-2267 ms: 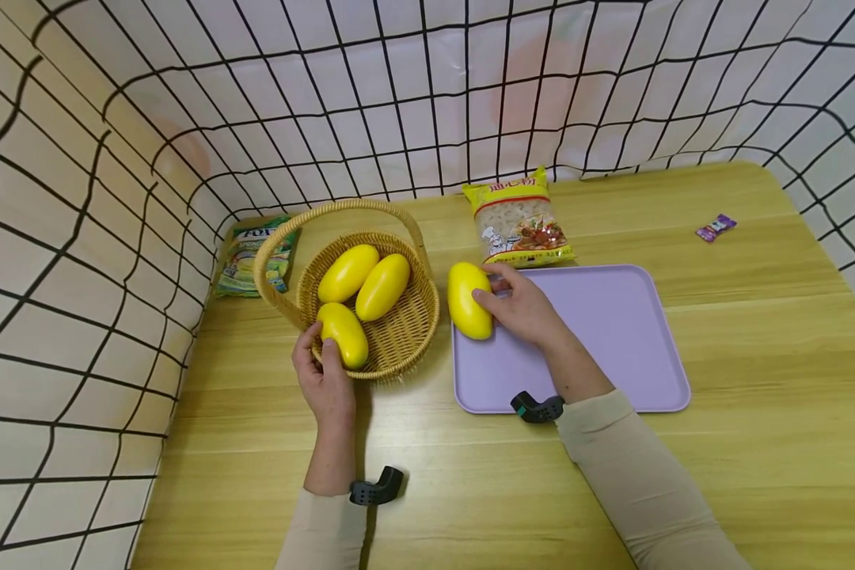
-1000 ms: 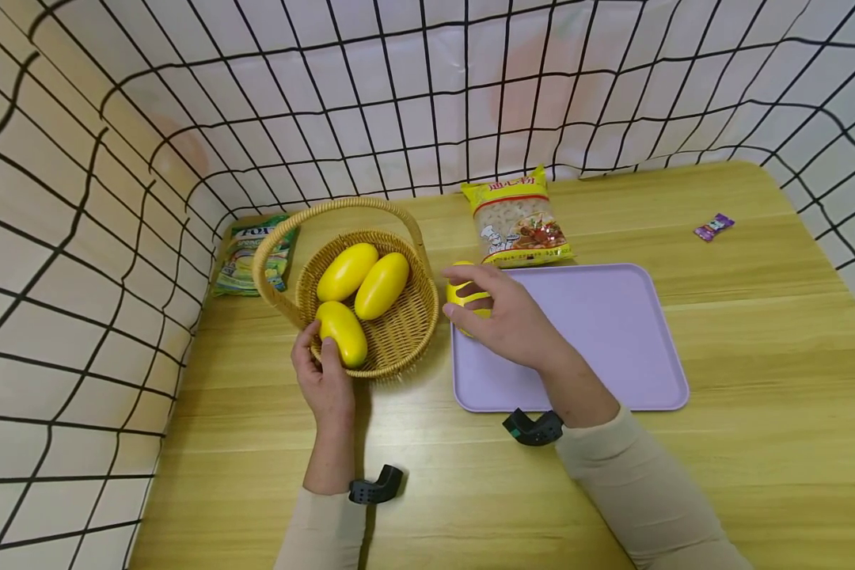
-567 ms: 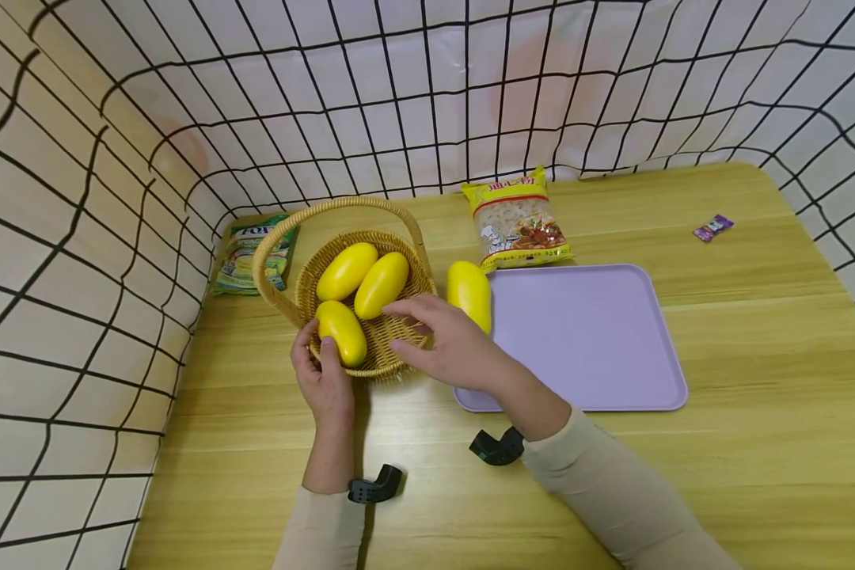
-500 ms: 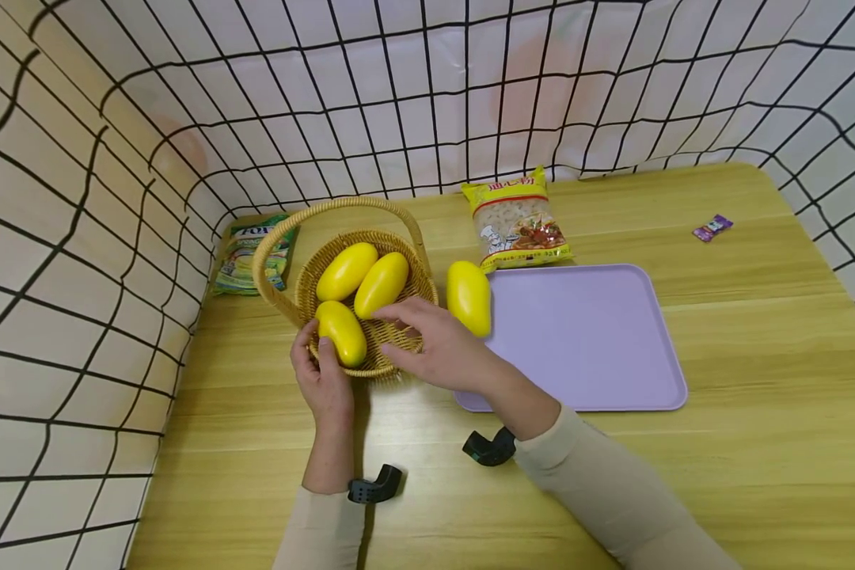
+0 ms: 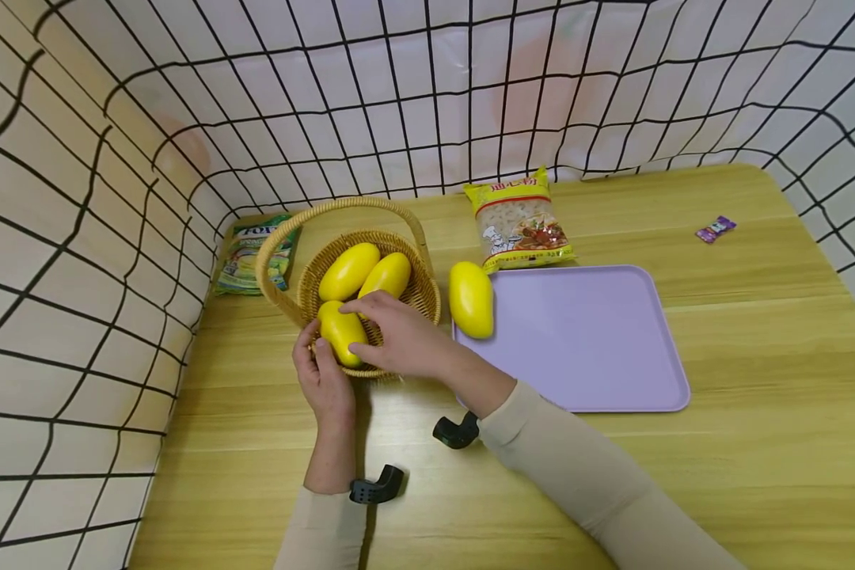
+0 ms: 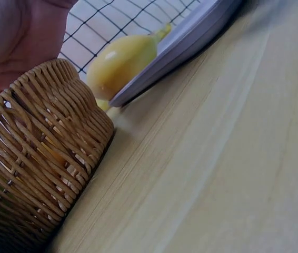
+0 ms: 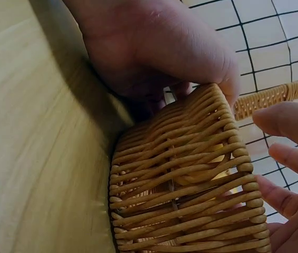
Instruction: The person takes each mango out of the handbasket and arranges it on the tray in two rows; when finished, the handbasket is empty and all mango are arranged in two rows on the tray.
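Note:
The wicker basket point(image 5: 427, 317) holds three yellow mangoes. My left hand point(image 5: 325, 385) grips its near-left rim, thumb over the edge; the right wrist view shows that hand point(image 7: 154, 47) against the woven wall. My right hand point(image 5: 406, 336) reaches over the near-right rim, thumb and fingers spread at the front mango point(image 5: 340, 328); whether they press on it is unclear. Behind lie a second mango point(image 5: 349, 271) and a third mango point(image 5: 390, 271), the latter partly hidden by the right hand. Another mango point(image 5: 471, 301) rests on the left edge of the lilac tray point(image 5: 584, 340).
Behind the tray lies a pasta bag point(image 5: 520, 222). A green packet point(image 5: 256, 257) is at the left behind the basket handle point(image 5: 349, 204), which arches over the basket. A small purple wrapped sweet point(image 5: 716, 229) lies far right. Black-gridded white cloth point(image 5: 427, 103) walls the table.
My right hand has let go of the mango on the tray and moved left, over the basket to the front mango. The left hand stays on the rim.

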{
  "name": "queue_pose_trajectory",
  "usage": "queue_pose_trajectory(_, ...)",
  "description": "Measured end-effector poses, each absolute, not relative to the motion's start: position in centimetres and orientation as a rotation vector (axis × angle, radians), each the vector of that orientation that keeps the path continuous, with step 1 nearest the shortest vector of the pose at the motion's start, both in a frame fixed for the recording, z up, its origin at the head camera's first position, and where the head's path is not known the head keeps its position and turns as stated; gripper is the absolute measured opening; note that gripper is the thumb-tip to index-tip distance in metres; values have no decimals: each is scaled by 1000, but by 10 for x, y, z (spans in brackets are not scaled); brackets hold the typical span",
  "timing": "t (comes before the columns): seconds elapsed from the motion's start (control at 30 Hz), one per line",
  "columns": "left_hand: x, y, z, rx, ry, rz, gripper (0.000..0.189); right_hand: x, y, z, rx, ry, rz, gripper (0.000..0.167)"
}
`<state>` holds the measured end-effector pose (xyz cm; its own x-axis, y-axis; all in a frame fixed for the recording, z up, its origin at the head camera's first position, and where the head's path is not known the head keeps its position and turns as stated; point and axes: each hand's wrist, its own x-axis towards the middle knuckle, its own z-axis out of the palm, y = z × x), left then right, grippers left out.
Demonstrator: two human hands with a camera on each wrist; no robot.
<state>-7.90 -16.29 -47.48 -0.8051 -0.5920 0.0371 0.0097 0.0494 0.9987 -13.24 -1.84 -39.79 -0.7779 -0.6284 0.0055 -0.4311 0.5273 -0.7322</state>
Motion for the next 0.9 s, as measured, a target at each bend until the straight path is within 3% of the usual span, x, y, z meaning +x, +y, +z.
queue_pose_trajectory(0.37,-79,-163,-475,586,-1884,-1829,35,-147,-31,-401,-943,2433,-930,73)
queue_pose_trajectory(0.9,-78,-163,-473,618,-1911,-1810,35,-156,-42,-409,-954,2368,-918,80)
